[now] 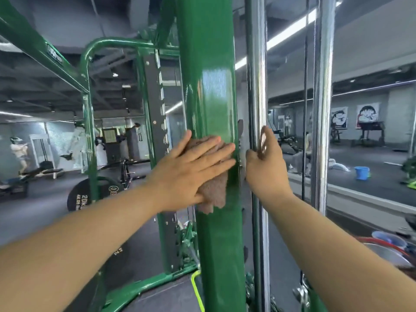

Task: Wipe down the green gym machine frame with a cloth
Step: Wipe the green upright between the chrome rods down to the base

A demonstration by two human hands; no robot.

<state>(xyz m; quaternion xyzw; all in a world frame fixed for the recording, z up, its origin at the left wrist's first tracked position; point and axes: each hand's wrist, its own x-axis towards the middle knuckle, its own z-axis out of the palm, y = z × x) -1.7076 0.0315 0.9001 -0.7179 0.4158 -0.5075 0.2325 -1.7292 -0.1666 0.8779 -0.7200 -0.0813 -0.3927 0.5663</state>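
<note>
A thick green upright post [211, 91] of the gym machine frame fills the middle of the head view. A brownish cloth [213, 190] lies flat against the post at mid height. My left hand [191, 170] presses the cloth onto the post with straight, spread fingers. Part of the cloth hangs below my palm. To the right, my right hand [265, 163] grips a chrome guide rod [256, 75], with fingers and thumb curled around it.
A second chrome rod [322, 97] stands further right beside a wall mirror. More green frame tubes [90, 122] and a black 20 kg weight plate [85, 194] lie left. A blue bucket [362, 172] shows in the mirror. A red-rimmed basin [391, 255] sits low right.
</note>
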